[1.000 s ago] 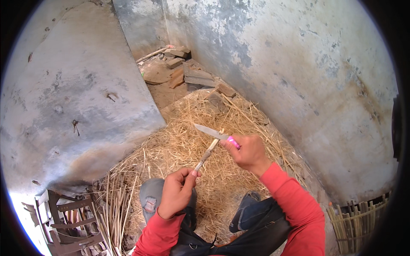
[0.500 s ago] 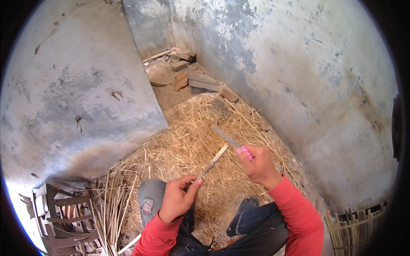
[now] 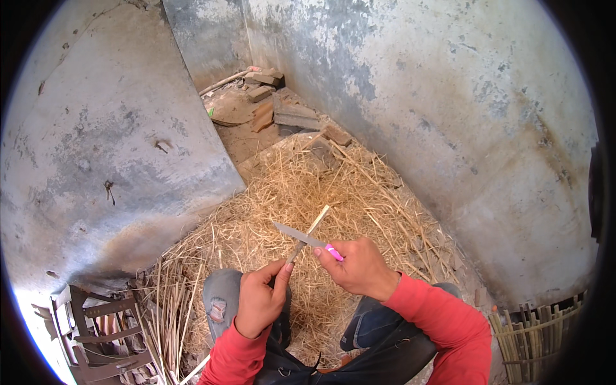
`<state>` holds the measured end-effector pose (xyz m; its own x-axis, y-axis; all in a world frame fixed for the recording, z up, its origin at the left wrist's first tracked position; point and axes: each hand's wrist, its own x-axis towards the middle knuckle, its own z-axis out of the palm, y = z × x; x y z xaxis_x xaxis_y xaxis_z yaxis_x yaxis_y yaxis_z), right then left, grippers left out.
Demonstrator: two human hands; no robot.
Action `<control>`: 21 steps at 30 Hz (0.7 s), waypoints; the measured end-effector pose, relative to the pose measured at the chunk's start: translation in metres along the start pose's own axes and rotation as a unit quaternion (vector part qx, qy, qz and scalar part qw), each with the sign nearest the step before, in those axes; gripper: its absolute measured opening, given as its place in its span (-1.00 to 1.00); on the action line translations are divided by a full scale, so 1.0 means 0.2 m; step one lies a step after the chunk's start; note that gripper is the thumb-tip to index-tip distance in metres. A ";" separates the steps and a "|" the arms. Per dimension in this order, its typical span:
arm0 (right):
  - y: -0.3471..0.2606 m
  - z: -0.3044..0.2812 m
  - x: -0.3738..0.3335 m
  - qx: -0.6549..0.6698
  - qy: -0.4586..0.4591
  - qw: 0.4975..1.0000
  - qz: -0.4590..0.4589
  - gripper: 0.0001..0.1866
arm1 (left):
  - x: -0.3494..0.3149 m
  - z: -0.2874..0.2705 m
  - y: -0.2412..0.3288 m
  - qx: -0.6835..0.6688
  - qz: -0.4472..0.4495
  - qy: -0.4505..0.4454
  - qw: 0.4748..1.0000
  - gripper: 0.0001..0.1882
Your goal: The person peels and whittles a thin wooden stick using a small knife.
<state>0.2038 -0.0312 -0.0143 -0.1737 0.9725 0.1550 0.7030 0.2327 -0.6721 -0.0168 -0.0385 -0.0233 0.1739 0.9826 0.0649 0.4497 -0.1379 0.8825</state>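
Observation:
My left hand [image 3: 262, 296] is closed around the lower end of a thin stick [image 3: 317, 220], which slants up and away over the straw. The far part of the stick is pale and bare; nearer my fingers it is grey-brown. My right hand [image 3: 360, 266] grips the pink handle [image 3: 334, 252] of a knife. The grey knife blade [image 3: 292, 232] points left and lies across the stick, a little beyond my left fingertips. Both hands are above my lap.
Straw and shavings [image 3: 276, 192] cover the floor. Long split strips [image 3: 176, 301] lie at left beside a dark wooden chair frame [image 3: 109, 333]. Bricks [image 3: 296, 116] lie in the far corner between worn walls [image 3: 449, 115]. A bundle of slats [image 3: 536, 337] stands at lower right.
My right hand has drawn the knife down and left along the stick, from near its far tip towards my left hand. The stick is held slightly steeper.

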 end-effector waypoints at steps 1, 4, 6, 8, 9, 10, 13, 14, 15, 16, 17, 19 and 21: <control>0.00 0.00 0.00 0.005 0.001 1.000 0.003 -0.54 | 0.00 0.00 0.00 -0.006 0.001 0.001 1.000 -0.79; 0.03 0.02 0.00 -0.023 0.010 1.000 -0.008 -0.52 | -0.01 -0.01 -0.01 -0.015 0.003 -0.001 1.000 -0.79; 0.05 -0.02 0.04 -0.045 0.026 0.999 0.012 -0.51 | -0.01 -0.02 -0.02 -0.016 0.004 -0.003 1.000 -0.79; 0.08 -0.04 0.07 -0.064 0.043 0.997 0.032 -0.49 | -0.02 -0.02 -0.05 -0.012 0.021 0.015 1.000 -0.79; 0.11 -0.05 0.08 -0.078 0.059 0.995 0.019 -0.48 | -0.01 -0.03 -0.04 -0.013 0.020 0.016 1.000 -0.79; 0.13 -0.04 0.09 -0.092 0.075 0.993 0.006 -0.47 | 0.00 -0.03 -0.02 -0.004 0.013 0.000 1.000 -0.80; 0.13 -0.02 0.11 -0.170 0.141 0.975 -0.035 -0.46 | 0.02 -0.04 -0.01 0.008 0.000 -0.020 1.000 -0.79; 0.16 -0.04 0.14 -0.169 0.141 0.975 -0.036 -0.46 | 0.02 -0.05 -0.01 0.011 -0.005 -0.024 1.000 -0.78; 0.21 -0.10 0.18 -0.171 0.195 0.966 -0.004 -0.47 | 0.01 -0.05 -0.02 0.012 -0.005 -0.023 1.000 -0.78; 0.24 -0.15 0.21 -0.174 0.249 0.952 0.029 -0.48 | -0.01 -0.06 -0.03 -0.006 0.001 -0.017 1.000 -0.77; 0.26 -0.22 0.21 -0.175 0.250 0.952 0.029 -0.48 | -0.02 -0.06 -0.04 -0.024 0.007 -0.011 1.000 -0.76; 0.25 -0.35 0.20 -0.114 0.277 0.953 0.053 -0.50 | -0.02 -0.08 -0.05 -0.017 -0.008 -0.012 1.000 -0.76; 0.18 -0.27 0.14 -0.095 0.224 0.969 0.036 -0.52 | -0.02 -0.07 -0.08 -0.013 -0.026 -0.016 0.999 -0.75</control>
<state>0.2624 0.0052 0.0048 0.1667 0.8824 0.4399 0.8238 0.1205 -0.5539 -0.0374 -0.0387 -0.0301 0.1791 0.9838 0.0033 0.4369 -0.0825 0.8957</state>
